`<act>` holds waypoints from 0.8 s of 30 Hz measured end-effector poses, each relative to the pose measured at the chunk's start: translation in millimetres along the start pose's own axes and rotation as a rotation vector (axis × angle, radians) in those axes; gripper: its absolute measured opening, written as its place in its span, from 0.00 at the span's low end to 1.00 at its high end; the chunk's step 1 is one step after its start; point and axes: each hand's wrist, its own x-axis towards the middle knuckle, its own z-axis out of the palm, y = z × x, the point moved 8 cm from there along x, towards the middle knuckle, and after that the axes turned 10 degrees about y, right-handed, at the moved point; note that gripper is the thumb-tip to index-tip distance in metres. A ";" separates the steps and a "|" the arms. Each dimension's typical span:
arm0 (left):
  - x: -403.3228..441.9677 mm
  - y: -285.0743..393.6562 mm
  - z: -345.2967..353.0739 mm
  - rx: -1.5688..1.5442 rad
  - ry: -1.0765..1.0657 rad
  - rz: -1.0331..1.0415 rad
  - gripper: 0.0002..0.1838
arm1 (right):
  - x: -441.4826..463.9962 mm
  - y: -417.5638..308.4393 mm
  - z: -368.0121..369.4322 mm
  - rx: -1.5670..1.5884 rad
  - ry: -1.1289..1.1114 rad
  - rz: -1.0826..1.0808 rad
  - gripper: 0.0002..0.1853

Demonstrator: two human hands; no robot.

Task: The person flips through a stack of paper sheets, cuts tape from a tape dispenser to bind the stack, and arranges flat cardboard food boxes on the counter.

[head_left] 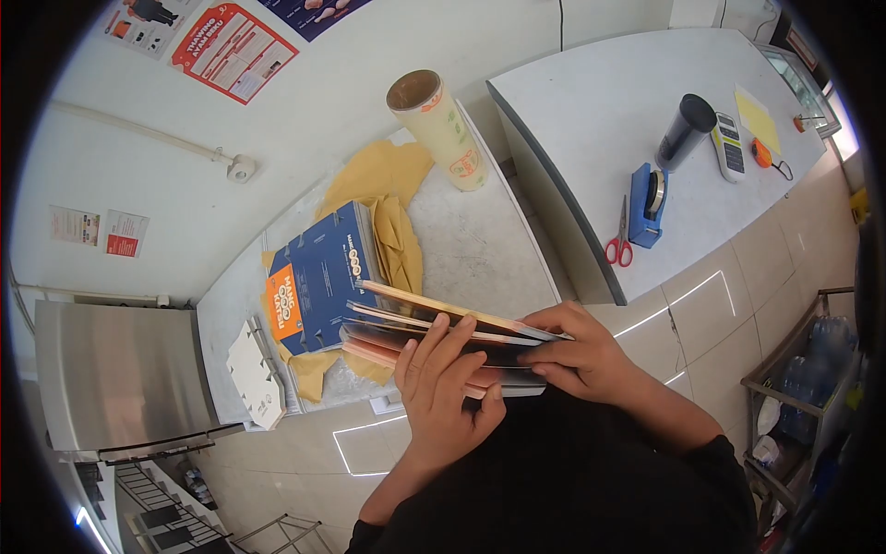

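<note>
A fanned bundle of flat cardboard sheets (434, 325) is held up in front of my body, edges toward me. My left hand (441, 383) is closed around its lower left side, fingers over the edges. At the right end my right hand (577, 355) pinches the sheets between thumb and fingers. What is printed on their faces is mostly hidden. Just beyond lies a stack of blue flat cartons (323, 268) with an orange label, resting on crumpled brown paper (397, 235). Beside that stack sit white die-cut cardboard pieces (256, 374).
A tall cream paper tub (441, 134) stands on the near table (475, 235). Another table (572, 102) bears red scissors (620, 245), a blue tape dispenser (651, 208), a dark tumbler (685, 134) and a calculator (727, 148). A rack (789, 425) with bottles stands at right.
</note>
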 end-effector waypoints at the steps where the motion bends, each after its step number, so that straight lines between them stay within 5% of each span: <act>1: -0.1 -0.1 -0.2 0.002 0.000 0.000 0.20 | 1.7 -1.4 -1.1 0.027 -0.002 0.017 0.14; 18: -3.5 1.2 -2.2 0.021 0.005 0.008 0.24 | -2.6 -5.3 1.3 0.008 0.101 0.040 0.17; 21: -5.2 0.6 -2.6 0.026 0.003 0.008 0.26 | -6.5 2.3 2.5 0.173 0.079 0.253 0.22; 24: -4.7 1.3 -3.2 0.024 0.000 0.011 0.27 | -5.2 -8.8 1.7 -0.020 0.080 -0.055 0.20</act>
